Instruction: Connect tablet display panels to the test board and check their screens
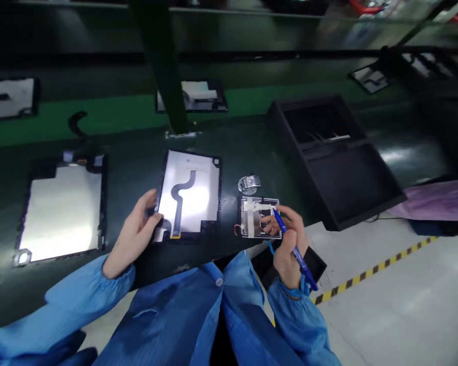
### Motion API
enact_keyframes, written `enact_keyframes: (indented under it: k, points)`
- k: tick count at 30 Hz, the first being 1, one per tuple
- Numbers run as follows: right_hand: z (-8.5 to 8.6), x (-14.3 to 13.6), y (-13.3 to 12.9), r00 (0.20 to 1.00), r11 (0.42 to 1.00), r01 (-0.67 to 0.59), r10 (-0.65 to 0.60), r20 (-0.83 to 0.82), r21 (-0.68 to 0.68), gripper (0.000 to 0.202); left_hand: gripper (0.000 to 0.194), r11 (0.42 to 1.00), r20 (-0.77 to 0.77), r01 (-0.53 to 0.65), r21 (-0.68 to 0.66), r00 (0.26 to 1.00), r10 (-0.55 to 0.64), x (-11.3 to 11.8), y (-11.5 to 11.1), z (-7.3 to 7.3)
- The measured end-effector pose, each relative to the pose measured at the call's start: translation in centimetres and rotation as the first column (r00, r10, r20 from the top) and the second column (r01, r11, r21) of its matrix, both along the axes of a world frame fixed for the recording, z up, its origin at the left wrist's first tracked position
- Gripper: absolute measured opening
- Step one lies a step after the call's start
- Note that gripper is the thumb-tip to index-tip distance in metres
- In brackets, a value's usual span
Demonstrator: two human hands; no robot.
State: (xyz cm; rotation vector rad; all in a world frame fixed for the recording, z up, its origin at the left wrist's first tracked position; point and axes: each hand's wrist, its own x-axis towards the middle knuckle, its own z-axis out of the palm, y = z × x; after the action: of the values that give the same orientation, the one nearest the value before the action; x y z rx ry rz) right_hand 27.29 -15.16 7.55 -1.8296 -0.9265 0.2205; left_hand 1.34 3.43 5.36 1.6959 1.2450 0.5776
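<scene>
My left hand [136, 227] grips the left edge of a flat display panel [204, 195], its thumb at the near corner. The panel has a silvery back, a dark frame and a wavy dark flex cable [178, 203] running down it. In my right hand [290, 251] a blue pen [298, 257] rests between thumb and fingers, tip pointing up and left. The fingertips of that hand lie on a small framed circuit assembly [251, 218] with white tape and a red wire. Just beyond it sits a shiny metal tape roll or dispenser [249, 184]; I cannot tell which.
Another silver-backed panel [63, 206] lies to the left. A black tray [347, 162] with two compartments stands at right. Further panels [206, 94] lie on the green strip [118, 114] behind a dark post [164, 61]. A black box [313, 262] is below my right hand.
</scene>
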Motion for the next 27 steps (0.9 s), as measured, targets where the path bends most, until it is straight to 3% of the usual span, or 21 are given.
enact_keyframes:
  k: [1, 3, 5, 8, 11, 14, 20, 27]
  points:
    - [0.5, -0.7, 0.8, 0.999, 1.000, -0.002, 0.003, -0.054, 0.018, 0.035, 0.053, 0.979, -0.075, 0.060, 0.194, 0.996, -0.046, -0.3, 0.7, 0.1]
    - [1.3, -2.5, 2.8, 0.987, 0.998, -0.069, 0.069, -0.145, 0.002, 0.026, 0.055, 0.868, -0.214, 0.196, 0.457, 0.971, -0.107, -0.5, 2.2, 0.0]
    - [1.2, -4.6, 5.0, 0.955, 0.981, -0.191, 0.178, -0.239, -0.034, 0.018, 0.055, 0.777, -0.316, 0.351, 0.522, 0.926, -0.206, -0.5, 3.6, -0.7]
    - [-0.1, -7.6, 7.8, 0.875, 0.934, -0.350, 0.298, -0.382, -0.072, 0.032, 0.056, 0.706, -0.429, 0.535, 0.464, 0.833, -0.349, -0.4, 4.7, -2.4]
    - [-2.0, -9.5, 9.4, 0.851, 0.908, -0.406, 0.336, -0.404, -0.100, 0.034, 0.058, 0.685, -0.480, 0.577, 0.444, 0.799, -0.362, -0.4, 4.4, -3.6]
    - [-3.0, -10.1, 9.7, 0.907, 0.911, -0.382, 0.336, -0.254, -0.157, 0.039, 0.058, 0.692, -0.469, 0.562, 0.454, 0.811, -0.350, -0.5, 3.9, -3.8]
    - [-3.1, -10.3, 9.7, 0.928, 0.898, -0.371, 0.370, -0.047, -0.235, 0.037, 0.058, 0.673, -0.464, 0.559, 0.485, 0.816, -0.344, -0.6, 4.0, -3.7]
    - [-3.6, -10.5, 9.6, 0.933, 0.916, -0.360, 0.355, -0.063, -0.175, 0.036, 0.056, 0.666, -0.449, 0.552, 0.501, 0.824, -0.345, -0.6, 4.0, -3.6]
